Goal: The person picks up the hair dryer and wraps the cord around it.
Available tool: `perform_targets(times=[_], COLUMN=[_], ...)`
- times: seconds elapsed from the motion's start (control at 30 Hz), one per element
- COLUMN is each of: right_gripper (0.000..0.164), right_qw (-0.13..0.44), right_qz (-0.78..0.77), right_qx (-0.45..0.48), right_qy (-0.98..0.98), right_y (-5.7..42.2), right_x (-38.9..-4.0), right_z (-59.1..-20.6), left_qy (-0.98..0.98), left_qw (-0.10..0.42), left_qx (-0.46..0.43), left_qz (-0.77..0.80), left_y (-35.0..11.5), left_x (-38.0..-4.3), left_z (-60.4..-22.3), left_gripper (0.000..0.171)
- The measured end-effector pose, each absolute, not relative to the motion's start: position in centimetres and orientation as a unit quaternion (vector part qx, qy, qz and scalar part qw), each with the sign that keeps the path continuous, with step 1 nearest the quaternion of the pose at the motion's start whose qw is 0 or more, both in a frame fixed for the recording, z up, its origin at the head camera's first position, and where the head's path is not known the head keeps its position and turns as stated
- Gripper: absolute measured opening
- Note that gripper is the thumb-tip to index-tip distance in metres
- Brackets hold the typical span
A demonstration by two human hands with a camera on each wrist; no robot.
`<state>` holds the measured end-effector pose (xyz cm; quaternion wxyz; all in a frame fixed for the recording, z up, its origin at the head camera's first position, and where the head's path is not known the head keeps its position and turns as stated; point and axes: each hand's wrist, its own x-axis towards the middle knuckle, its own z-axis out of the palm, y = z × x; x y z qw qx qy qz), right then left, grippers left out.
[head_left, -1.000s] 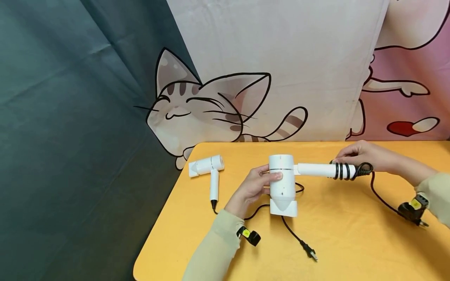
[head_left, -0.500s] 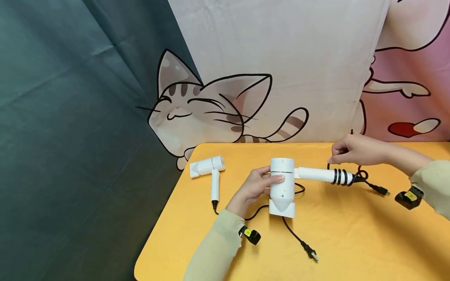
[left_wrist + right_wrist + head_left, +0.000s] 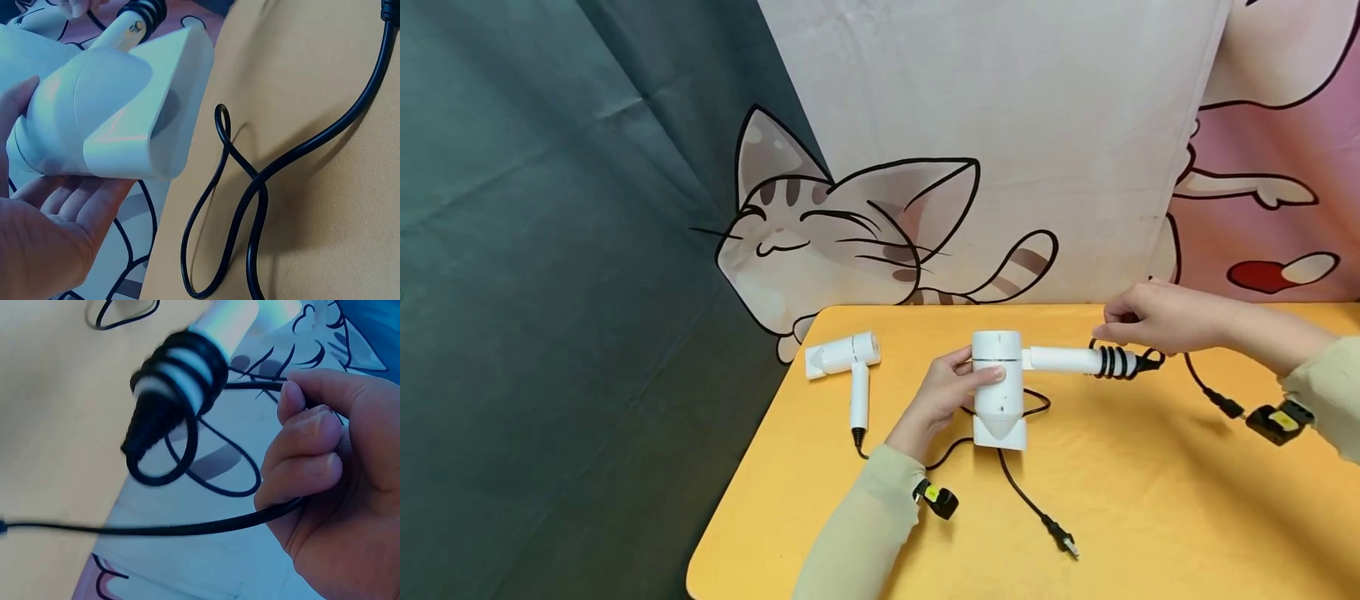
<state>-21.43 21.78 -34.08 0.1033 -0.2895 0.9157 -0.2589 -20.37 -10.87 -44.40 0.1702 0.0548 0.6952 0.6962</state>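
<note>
My left hand [image 3: 936, 400] grips the barrel of a white hair dryer [image 3: 1002, 404], thumb on its near side and fingers behind. Its flat nozzle [image 3: 178, 106] is large in the left wrist view. The dryer's handle [image 3: 1056, 360] points right, with several turns of black power cord [image 3: 1116, 362] round its end. My right hand [image 3: 1165, 317] is raised just beyond the handle's end. It pinches the cord between thumb and index finger, and the other fingers curl over the trailing length [image 3: 187, 529]. The free plug [image 3: 1228, 407] dangles below the right wrist.
A second white hair dryer [image 3: 857, 392] lies at the back left of the yellow table [image 3: 767, 517]. Its black cord runs under the held dryer, and a plug [image 3: 1060, 536] lies near the front. A curtain with a cartoon cat [image 3: 842, 233] hangs behind.
My right hand has risen slightly and shifted left with the cord, and the free plug has swung up and left. The dryer in my left hand has shifted only slightly.
</note>
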Motion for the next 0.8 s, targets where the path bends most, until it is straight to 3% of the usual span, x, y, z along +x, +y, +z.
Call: perform_targets(times=[0.13, 0.47, 0.8], right_gripper=[0.03, 0.013, 0.019], right_qw=[0.115, 0.014, -0.015], right_qz=[-0.28, -0.344, -0.426], right_qx=[-0.277, -0.273, -0.283], right_qy=[0.912, 0.899, 0.859], right_y=[21.1, 20.1, 19.0], right_x=[-20.8, -18.5, -16.8], right_z=[-33.9, -36.7, -40.2], left_qy=[0.695, 0.674, 0.637], left_qw=[0.148, 0.108, 0.103], left_qx=[0.039, 0.023, 0.006], left_qz=[0.703, 0.731, 0.764], left_y=[-10.8, -10.4, -10.5], left_x=[-20.4, -20.7, -20.9], left_z=[-44.5, -44.1, -44.3], left_gripper=[0.056, 0.051, 0.045])
